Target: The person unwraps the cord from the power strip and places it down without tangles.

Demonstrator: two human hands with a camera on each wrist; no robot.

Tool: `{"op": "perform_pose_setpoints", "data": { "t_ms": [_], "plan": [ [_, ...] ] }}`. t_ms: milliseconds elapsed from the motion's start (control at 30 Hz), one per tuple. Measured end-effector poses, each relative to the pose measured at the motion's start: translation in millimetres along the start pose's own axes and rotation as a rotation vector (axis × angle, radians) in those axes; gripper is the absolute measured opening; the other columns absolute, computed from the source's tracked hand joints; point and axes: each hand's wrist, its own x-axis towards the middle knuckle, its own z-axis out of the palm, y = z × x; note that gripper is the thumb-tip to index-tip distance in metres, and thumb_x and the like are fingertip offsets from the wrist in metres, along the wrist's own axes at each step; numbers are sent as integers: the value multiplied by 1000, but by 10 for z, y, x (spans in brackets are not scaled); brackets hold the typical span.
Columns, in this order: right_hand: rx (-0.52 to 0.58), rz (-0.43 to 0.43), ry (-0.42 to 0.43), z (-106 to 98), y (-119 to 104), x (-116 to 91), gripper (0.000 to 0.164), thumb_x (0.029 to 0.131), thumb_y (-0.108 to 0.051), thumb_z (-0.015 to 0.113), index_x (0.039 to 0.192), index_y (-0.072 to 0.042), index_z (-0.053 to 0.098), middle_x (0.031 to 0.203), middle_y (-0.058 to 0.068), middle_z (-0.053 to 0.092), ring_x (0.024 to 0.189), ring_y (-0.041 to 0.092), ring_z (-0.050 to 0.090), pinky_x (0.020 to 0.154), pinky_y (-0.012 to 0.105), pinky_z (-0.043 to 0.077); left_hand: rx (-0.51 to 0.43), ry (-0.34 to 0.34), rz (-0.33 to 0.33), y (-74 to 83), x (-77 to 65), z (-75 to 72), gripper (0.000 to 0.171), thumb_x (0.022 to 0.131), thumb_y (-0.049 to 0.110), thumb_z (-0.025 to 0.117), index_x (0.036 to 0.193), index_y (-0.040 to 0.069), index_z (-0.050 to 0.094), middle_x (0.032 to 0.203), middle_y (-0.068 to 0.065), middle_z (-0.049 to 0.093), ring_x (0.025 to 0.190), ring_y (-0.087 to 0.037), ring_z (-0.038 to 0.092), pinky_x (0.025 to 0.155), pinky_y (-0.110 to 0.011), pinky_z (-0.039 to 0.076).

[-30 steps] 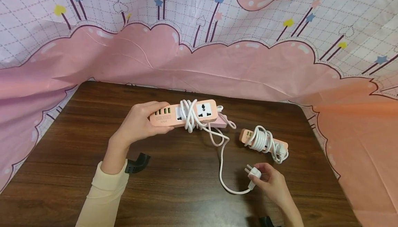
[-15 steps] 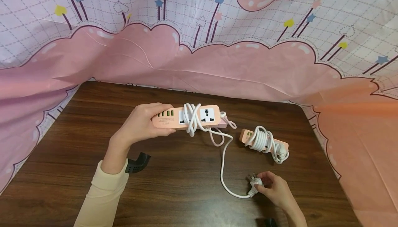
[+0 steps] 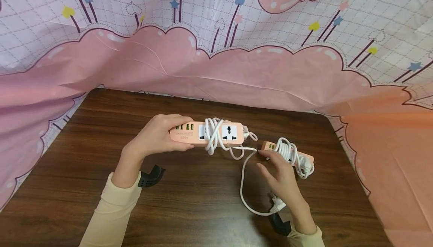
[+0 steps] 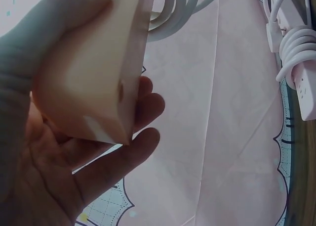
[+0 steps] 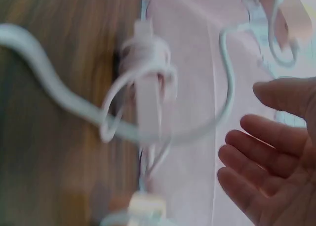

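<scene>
In the head view my left hand (image 3: 157, 138) grips the left end of a peach power strip (image 3: 185, 136), raised above the table. White cord (image 3: 214, 138) is wrapped round the strip's middle, and its free length curves down to a white plug (image 3: 278, 205) on the table. My right hand (image 3: 283, 175), fingers spread and holding nothing, is between that plug and the strip. The right wrist view also shows nothing between the right fingers (image 5: 256, 157); the loose cord (image 5: 228, 72) passes beside them.
A second peach power strip (image 3: 270, 145), wound with white cord, lies just beyond my right hand. Behind the held strip lies a pale strip with a wrapped cord (image 4: 305, 87), mostly hidden in the head view. Patterned pink cloth (image 3: 236, 78) rises behind the brown table (image 3: 189, 202).
My right hand has let go of the plug, which stays on the table, and moved up and left toward the raised strip. My left hand has shifted the strip slightly right and down.
</scene>
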Motion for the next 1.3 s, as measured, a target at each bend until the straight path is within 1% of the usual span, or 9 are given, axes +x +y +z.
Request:
{"op": "perform_pose_setpoints", "data": {
  "t_ms": [100, 167, 267, 367, 667, 900, 1000, 1100, 1300],
  "plan": [
    [-6, -75, -81, 143, -73, 188, 40, 76, -1, 73, 114, 3, 61, 115, 15, 61, 107, 30, 56, 89, 37, 43, -10, -33, -6, -7, 3, -9, 55, 60, 20, 87, 106, -2, 67, 96, -9, 68, 78, -16, 60, 67, -32, 49],
    [-22, -109, -133, 232, -105, 287, 34, 78, -5, 74, 109, 1, 63, 110, 14, 62, 103, 30, 56, 85, 42, 45, -21, -51, -10, -14, 4, -18, 55, 60, 20, 87, 107, -3, 67, 97, -10, 69, 81, -17, 61, 70, -33, 50],
    [-23, -119, -191, 325, -127, 387, 18, 79, -7, 73, 96, -3, 65, 93, 8, 63, 86, 22, 58, 71, 35, 50, -39, -74, -18, -22, 6, -31, 55, 61, 20, 87, 106, -3, 68, 99, -11, 69, 82, -17, 61, 70, -33, 50],
    [-8, -77, -224, 360, -111, 440, 7, 81, -3, 70, 83, -5, 63, 78, 1, 58, 72, 14, 53, 59, 27, 46, -58, -91, -29, -25, 6, -33, 53, 61, 21, 87, 106, -2, 68, 97, -9, 69, 78, -15, 59, 67, -31, 49],
    [169, 66, -77, 285, -16, 500, 10, 82, 8, 62, 89, 1, 65, 86, 10, 66, 76, 12, 59, 61, 27, 50, -99, -134, -66, 4, 4, -25, 52, 62, 22, 86, 107, 1, 68, 97, -6, 68, 76, -13, 55, 66, -27, 46],
    [247, 175, 84, 169, -76, 455, 6, 85, 4, 63, 82, 0, 66, 75, 4, 59, 67, 5, 49, 55, 20, 40, -97, -171, -95, 14, -16, -26, 52, 62, 20, 85, 107, 0, 68, 98, -8, 68, 76, -14, 55, 66, -28, 46],
    [290, 132, 171, 80, -183, 460, 7, 83, 9, 63, 80, 3, 65, 70, 2, 55, 64, 4, 45, 55, 19, 36, -91, -175, -94, 8, -21, -28, 51, 63, 20, 85, 107, 0, 68, 99, -8, 68, 77, -14, 56, 67, -28, 47],
    [362, 53, 201, -20, -304, 464, 13, 79, 18, 59, 77, 6, 64, 68, 2, 54, 64, 4, 44, 56, 19, 34, -76, -171, -97, -5, -27, -31, 51, 63, 20, 85, 107, 0, 68, 99, -8, 68, 78, -14, 56, 67, -29, 47],
    [533, -161, 63, -122, -250, 360, 23, 75, 21, 59, 80, 0, 66, 71, 3, 54, 68, 9, 46, 58, 22, 36, 13, -115, -87, -51, -36, -38, 53, 62, 22, 85, 107, 0, 68, 97, -8, 68, 77, -15, 58, 68, -32, 48]
  ]
}}
